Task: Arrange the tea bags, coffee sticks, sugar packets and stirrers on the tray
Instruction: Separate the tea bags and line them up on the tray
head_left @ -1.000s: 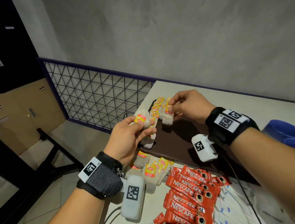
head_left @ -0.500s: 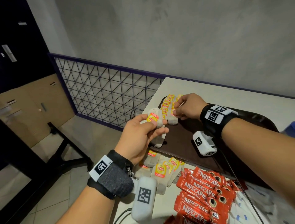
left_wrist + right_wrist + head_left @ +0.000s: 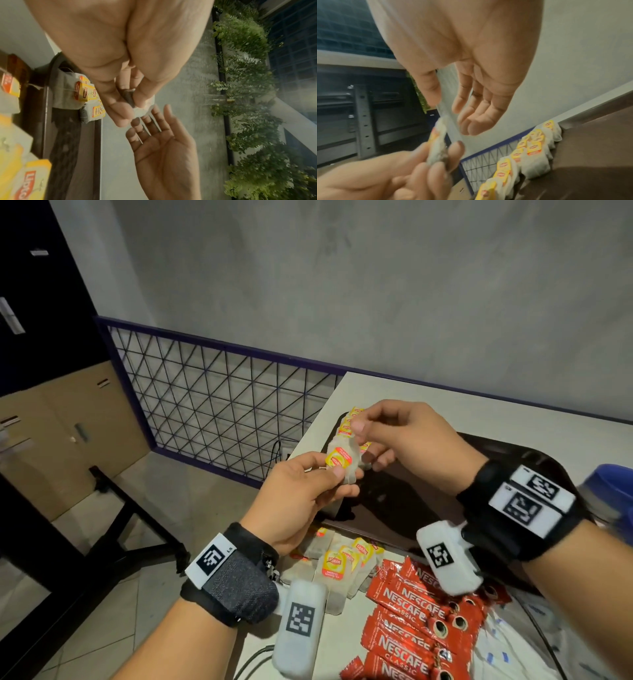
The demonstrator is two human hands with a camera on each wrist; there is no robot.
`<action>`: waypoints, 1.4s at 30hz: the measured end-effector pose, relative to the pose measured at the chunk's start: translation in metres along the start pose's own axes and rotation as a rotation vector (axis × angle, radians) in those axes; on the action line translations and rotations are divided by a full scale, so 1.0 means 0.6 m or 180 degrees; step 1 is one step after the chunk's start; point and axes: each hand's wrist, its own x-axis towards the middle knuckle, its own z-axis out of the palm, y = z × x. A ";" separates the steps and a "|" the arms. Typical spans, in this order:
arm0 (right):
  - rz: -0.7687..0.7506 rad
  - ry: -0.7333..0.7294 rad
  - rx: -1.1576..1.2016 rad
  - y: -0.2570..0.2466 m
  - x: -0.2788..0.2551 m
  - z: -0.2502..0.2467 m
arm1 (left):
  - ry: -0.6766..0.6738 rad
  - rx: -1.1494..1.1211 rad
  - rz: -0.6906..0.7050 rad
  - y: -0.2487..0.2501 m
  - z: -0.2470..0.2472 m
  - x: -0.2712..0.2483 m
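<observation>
The left hand point(image 3: 294, 501) holds a small bunch of tea bags point(image 3: 340, 462) above the near left corner of the dark tray point(image 3: 428, 508), its grip closed on them between thumb and fingertips; the right hand point(image 3: 407, 440) reaches in from above, thumb and forefinger at the top of the bunch, though whether they already pinch a bag is hard to tell from the blurred wrist views, where the other fingers hang loose and spread; a row of tea bags point(image 3: 529, 155) with yellow tags stands along the tray's left edge; more loose tea bags point(image 3: 337, 566) lie in a heap on the worktop point(image 3: 376, 392) just in front of the tray; red coffee sticks point(image 3: 411, 625) lie beside them to the right; pale sugar packets point(image 3: 507, 645) lie further right.
</observation>
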 end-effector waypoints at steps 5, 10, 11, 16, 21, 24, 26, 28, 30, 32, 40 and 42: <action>-0.0384 -0.0188 -0.0358 0.004 -0.055 0.005 | -0.0261 0.0276 -0.0098 -0.006 0.008 -0.009; -0.0422 -0.0178 -0.0549 0.005 -0.084 0.000 | -0.0260 0.0412 -0.0088 -0.005 0.010 -0.008; -0.0398 -0.0168 -0.0569 0.006 -0.089 -0.001 | -0.0242 0.0405 -0.0061 -0.005 0.010 -0.007; -0.0326 0.0003 -0.0460 0.009 -0.105 -0.006 | -0.0311 0.0286 -0.0137 -0.007 0.009 -0.007; -0.0244 0.0182 -0.0164 0.015 -0.112 -0.011 | -0.0407 0.0376 -0.0295 -0.005 0.011 -0.011; -0.0213 0.0215 -0.0077 0.017 -0.116 -0.012 | -0.0448 0.0416 -0.0281 -0.004 0.012 -0.011; -0.0219 0.0227 -0.0161 0.017 -0.119 -0.010 | -0.0512 0.0339 -0.0328 -0.004 0.011 -0.012; -0.0242 0.0200 -0.0255 0.018 -0.119 -0.011 | -0.0574 0.0263 -0.0384 -0.003 0.012 -0.013; -0.0299 0.0119 -0.0301 0.015 -0.121 -0.013 | -0.0616 0.0204 -0.0390 -0.003 0.013 -0.014; -0.0334 0.0017 -0.0466 0.010 -0.124 -0.014 | -0.0605 0.0148 -0.0358 -0.001 0.015 -0.015; -0.0114 0.0223 -0.0352 0.009 -0.124 -0.009 | -0.0564 0.0160 -0.0293 -0.005 0.015 -0.012; -0.0081 0.0227 -0.0424 0.010 -0.123 -0.008 | -0.0573 0.0165 -0.0297 -0.008 0.013 -0.012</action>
